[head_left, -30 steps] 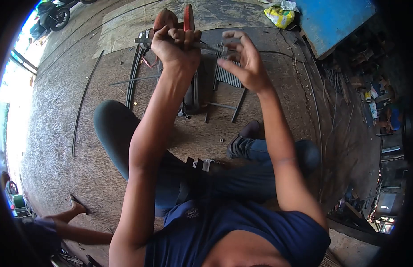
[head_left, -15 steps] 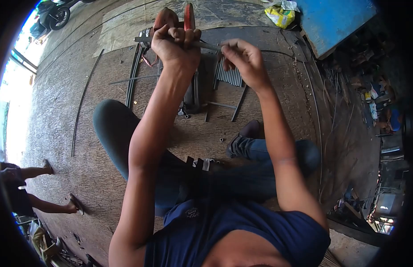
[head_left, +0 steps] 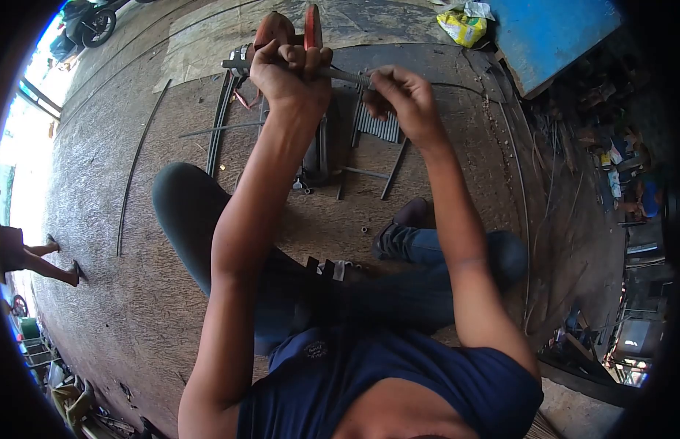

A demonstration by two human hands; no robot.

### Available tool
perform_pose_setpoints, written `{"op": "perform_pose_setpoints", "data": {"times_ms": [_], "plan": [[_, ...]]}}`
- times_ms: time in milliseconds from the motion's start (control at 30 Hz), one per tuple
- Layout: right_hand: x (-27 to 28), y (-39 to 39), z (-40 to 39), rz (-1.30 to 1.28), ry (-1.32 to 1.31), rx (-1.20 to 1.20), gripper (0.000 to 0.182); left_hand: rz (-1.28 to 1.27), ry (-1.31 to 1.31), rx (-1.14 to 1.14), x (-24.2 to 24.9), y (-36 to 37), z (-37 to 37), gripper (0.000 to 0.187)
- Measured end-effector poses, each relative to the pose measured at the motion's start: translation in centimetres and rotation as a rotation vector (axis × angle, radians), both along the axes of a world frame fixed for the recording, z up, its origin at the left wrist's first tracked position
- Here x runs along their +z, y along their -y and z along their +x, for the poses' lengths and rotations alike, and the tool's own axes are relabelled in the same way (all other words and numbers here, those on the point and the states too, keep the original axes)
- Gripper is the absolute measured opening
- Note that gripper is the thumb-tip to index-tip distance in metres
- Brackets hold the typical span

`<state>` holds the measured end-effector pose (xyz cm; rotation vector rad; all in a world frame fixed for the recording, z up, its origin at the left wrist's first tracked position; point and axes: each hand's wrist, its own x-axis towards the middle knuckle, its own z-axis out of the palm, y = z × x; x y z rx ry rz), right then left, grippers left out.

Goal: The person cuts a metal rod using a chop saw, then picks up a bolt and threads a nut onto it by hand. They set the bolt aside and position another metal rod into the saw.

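Observation:
My left hand (head_left: 289,79) is closed around a metal rod (head_left: 347,75), which lies roughly level across the view. The rod's right end looks threaded. At that end, the thumb and fingers of my right hand (head_left: 404,99) are pinched together; whether they hold a nut or only the rod tip is hidden. Just beyond my left hand stands a machine with red parts (head_left: 313,28), its dark base (head_left: 319,150) partly covered by my forearm. Several short cut rods (head_left: 379,124) lie side by side on the floor below my right hand.
Long rods (head_left: 221,121) lie left of the machine, and a thin bar (head_left: 144,164) lies farther left. A small nut-like ring (head_left: 365,230) rests near my shoe (head_left: 409,216). A blue panel (head_left: 552,36) stands upper right. Another person's legs (head_left: 51,263) show at left.
My right hand has shifted slightly right at the rod's end, showing more of the thread. My left hand stays put. The other person has moved away toward the left edge.

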<state>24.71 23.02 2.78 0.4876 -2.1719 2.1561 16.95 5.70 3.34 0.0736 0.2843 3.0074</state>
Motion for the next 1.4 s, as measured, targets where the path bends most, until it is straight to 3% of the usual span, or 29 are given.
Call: {"op": "perform_pose_setpoints", "data": {"times_ms": [33, 100, 200, 233, 300, 333, 400, 433, 533, 600, 733, 800, 933, 1000, 1133, 1200, 1233, 1333, 1400], "plan": [[-0.4, 0.1, -0.2, 0.0, 0.0, 0.002, 0.024, 0.006, 0.015, 0.003, 0.0, 0.0, 0.1, 0.032], [-1.3, 0.8, -0.6, -0.006, -0.269, -0.09, 0.021, 0.012, 0.036, -0.002, 0.3, 0.1, -0.1, 0.024], [-0.8, 1.8, -0.6, -0.165, -0.293, -0.174, 0.019, -0.008, 0.027, 0.0, 0.1, 0.1, -0.1, 0.024], [-0.2, 1.5, -0.4, -0.166, -0.293, -0.174, 0.019, -0.033, 0.0, 0.013, 0.0, 0.2, 0.0, 0.032], [0.8, 0.3, 0.3, -0.077, 0.185, -0.021, 0.02, -0.036, -0.008, 0.018, 0.0, 0.2, -0.2, 0.031], [0.5, 0.2, 0.2, -0.077, 0.184, -0.023, 0.02, -0.036, -0.01, 0.024, 0.1, 0.1, -0.2, 0.031], [-0.7, 0.1, -0.2, 0.086, -0.132, -0.081, 0.021, -0.043, -0.005, 0.033, 0.2, 0.2, -0.2, 0.031], [-0.9, 0.7, -0.4, 0.087, -0.133, -0.079, 0.021, -0.045, -0.003, 0.039, 0.3, 0.2, -0.2, 0.031], [-0.9, 2.0, -0.4, -0.194, -0.326, -0.239, 0.021, -0.057, 0.008, 0.05, 0.4, 0.1, -0.1, 0.031], [0.1, 1.3, 0.0, -0.306, 0.161, -0.051, 0.017, -0.07, 0.018, 0.058, 0.5, 0.1, 0.0, 0.031], [-1.5, -0.8, -0.9, -0.047, 0.131, 0.032, 0.017, -0.1, 0.041, 0.079, 0.6, 0.1, 0.4, 0.031], [-1.4, 0.5, -0.8, 0.155, -0.371, -0.162, 0.021, -0.074, 0.045, 0.057, 0.7, 0.0, 0.3, 0.028], [-1.3, 1.3, -1.0, -0.055, -0.493, -0.17, 0.02, -0.05, 0.046, 0.061, 0.9, -0.1, 0.4, 0.031], [0.0, 0.8, 0.1, -0.147, 0.057, -0.064, 0.015, -0.045, 0.064, 0.064, 0.8, 0.0, 0.4, 0.033], [-0.8, 0.0, -0.3, -0.048, 0.016, -0.013, 0.028, -0.014, 0.052, 0.042, 0.7, -0.1, 0.3, 0.029], [-1.2, 0.1, -0.5, 0.222, -0.329, -0.154, 0.023, -0.006, 0.053, 0.036, 0.8, 0.1, 0.3, 0.025], [-1.1, 0.8, -0.3, 0.223, -0.33, -0.157, 0.023, 0.004, 0.054, 0.027, 0.9, 0.1, 0.3, 0.023], [-0.2, 2.0, 0.1, -0.108, -0.197, -0.237, 0.018, -0.008, -0.059, 0.027, 0.4, 0.5, 0.1, 0.029], [0.3, 0.5, 0.2, -0.146, 0.159, -0.037, 0.017, -0.034, 0.031, 0.049, 0.9, 0.0, 0.6, 0.024]]}}
